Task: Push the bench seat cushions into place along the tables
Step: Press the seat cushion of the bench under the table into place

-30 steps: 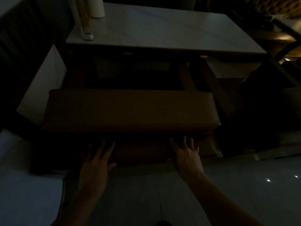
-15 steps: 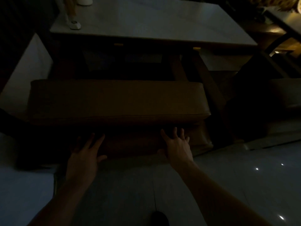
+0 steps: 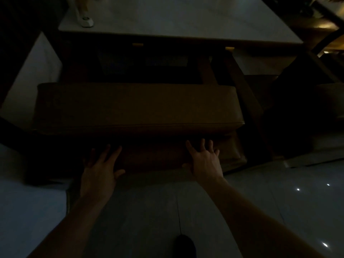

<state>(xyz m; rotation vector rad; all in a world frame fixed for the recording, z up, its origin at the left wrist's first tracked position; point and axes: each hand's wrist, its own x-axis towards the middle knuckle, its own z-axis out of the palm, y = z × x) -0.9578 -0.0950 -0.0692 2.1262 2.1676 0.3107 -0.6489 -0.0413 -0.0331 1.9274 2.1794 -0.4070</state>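
In dim light a long brown bench seat cushion (image 3: 137, 105) lies across the view in front of a pale-topped table (image 3: 178, 17). Its far edge sits just short of the table's near edge. Below it the bench's front face (image 3: 160, 155) is in deep shadow. My left hand (image 3: 98, 172) is flat against that front face on the left, fingers spread. My right hand (image 3: 203, 161) presses flat on it to the right, fingers apart. Neither hand holds anything.
A small white stand (image 3: 86, 21) sits at the table's left corner. Dark table legs (image 3: 240, 84) slant down at the cushion's right end. Another seat (image 3: 331, 101) shows at far right. Glossy floor tiles (image 3: 279, 202) and a shoe tip (image 3: 186, 246) lie below.
The view has closed in on the bench and table over the second. Both hands stay flat on the bench front, and the cushion sits closer to the table edge.
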